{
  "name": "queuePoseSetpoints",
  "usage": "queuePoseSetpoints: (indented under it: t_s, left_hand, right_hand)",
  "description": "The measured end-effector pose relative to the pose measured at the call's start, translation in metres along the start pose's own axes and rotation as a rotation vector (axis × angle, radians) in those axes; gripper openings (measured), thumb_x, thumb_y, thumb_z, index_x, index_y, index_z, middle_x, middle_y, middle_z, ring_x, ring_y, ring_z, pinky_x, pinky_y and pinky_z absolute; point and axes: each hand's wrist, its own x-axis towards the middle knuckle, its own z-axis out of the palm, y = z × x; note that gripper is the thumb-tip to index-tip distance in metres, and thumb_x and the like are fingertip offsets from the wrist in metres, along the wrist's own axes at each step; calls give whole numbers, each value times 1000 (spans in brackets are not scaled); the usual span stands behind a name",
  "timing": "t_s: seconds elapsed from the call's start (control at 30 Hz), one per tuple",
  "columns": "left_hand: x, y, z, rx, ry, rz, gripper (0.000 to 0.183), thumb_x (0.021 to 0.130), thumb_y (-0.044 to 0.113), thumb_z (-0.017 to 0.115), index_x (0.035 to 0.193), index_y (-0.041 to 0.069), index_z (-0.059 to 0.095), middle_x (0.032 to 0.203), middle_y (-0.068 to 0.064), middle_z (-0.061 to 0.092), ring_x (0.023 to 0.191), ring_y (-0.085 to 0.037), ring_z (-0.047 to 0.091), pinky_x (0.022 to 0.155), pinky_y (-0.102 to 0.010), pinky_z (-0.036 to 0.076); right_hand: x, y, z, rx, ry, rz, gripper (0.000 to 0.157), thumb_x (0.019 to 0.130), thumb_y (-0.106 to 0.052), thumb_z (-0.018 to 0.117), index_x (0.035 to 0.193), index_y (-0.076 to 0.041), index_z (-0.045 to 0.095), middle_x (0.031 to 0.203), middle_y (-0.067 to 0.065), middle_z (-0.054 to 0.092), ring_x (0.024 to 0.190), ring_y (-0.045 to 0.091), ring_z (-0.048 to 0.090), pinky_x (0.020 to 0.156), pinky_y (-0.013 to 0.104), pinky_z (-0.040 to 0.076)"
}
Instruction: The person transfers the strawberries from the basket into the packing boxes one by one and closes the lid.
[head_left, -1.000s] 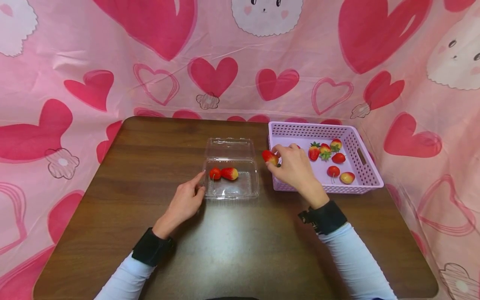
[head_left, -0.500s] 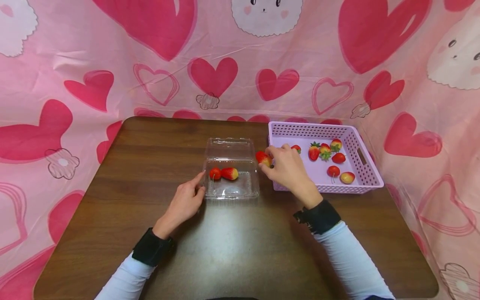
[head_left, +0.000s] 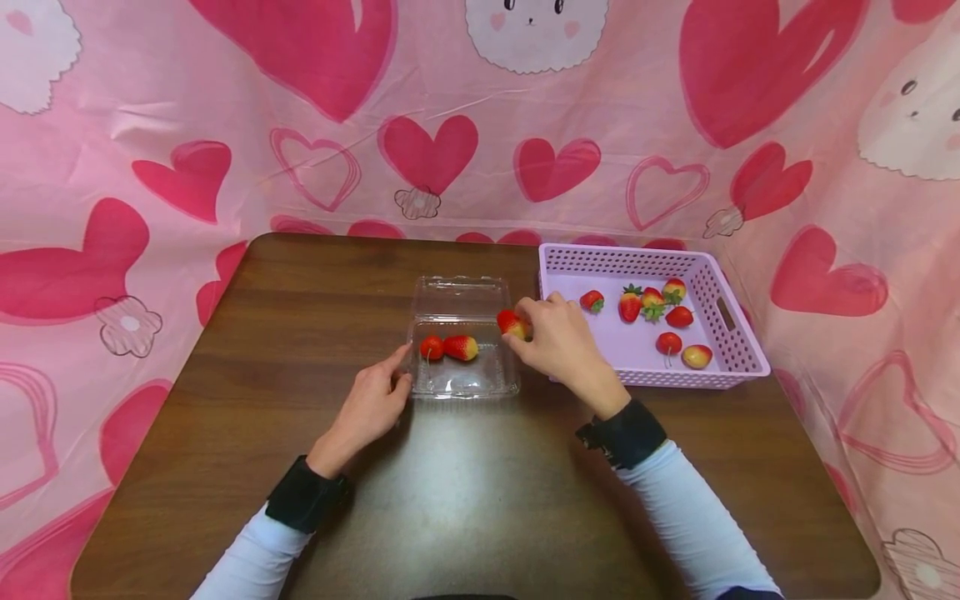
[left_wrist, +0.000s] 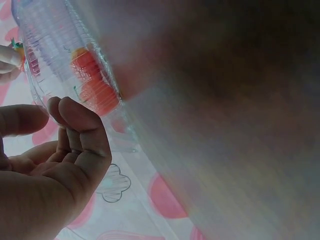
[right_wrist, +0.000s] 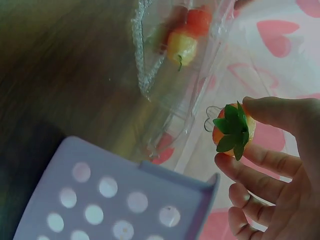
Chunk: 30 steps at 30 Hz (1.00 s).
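Note:
A clear plastic clamshell container (head_left: 495, 379) stands with its lid (head_left: 461, 296) raised at the back. Inside it lie a cherry (head_left: 432, 347) with a stem and a red-and-yellow strawberry (head_left: 461, 347). My left hand (head_left: 371, 400) rests against the container's left side, its index finger and thumb at the edge. Between thumb and fingers, my right hand (head_left: 558, 342) pinches another strawberry (head_left: 513, 324) over the container's right rim. The right wrist view shows the green leaves of this held strawberry (right_wrist: 232, 130) facing the camera.
Right of the container sits a lilac perforated basket (head_left: 652, 379). It holds several small fruits, among them a strawberry (head_left: 592, 301), a cherry (head_left: 668, 342) and a yellow-red fruit (head_left: 697, 357). A heart-print curtain (head_left: 427, 150) hangs behind the brown table (head_left: 465, 500).
My right hand has moved left with the strawberry, from over the basket's left edge to the container's right rim. My left hand has stayed at the container.

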Motion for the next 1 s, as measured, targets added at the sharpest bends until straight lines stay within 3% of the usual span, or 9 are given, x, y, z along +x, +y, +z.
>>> queuePoseSetpoints:
  t_s: [0.23,0.67,1.0]
  left_hand:
    - [1,0,2,53,36,45,53,105,8,57,155,-4,48,76,-5,55,58,-18,51,55,-34,43]
    - [1,-1,1,41,30,32,54,105,8,57,156,-3,46,76,-6,55,57,-19,51,55,-34,44]
    - [1,-1,1,17,15,18,54,106,9,57,157,-2,44,77,-7,55,55,-19,52,52,-32,45]
  right_hand:
    - [0,-5,8,-15,-7,-15,35,87,-38,82,104,-9,72,80,3,69,81,29,54,71,43,43]
    - [1,-8,17,-1,-41,-12,37,88,-37,83,108,-9,72,80,1,68,81,25,52,71,42,43]
    - [3,-15,24,15,-99,6,43,86,-36,85,117,-8,73,91,5,73,86,23,52,76,41,44]
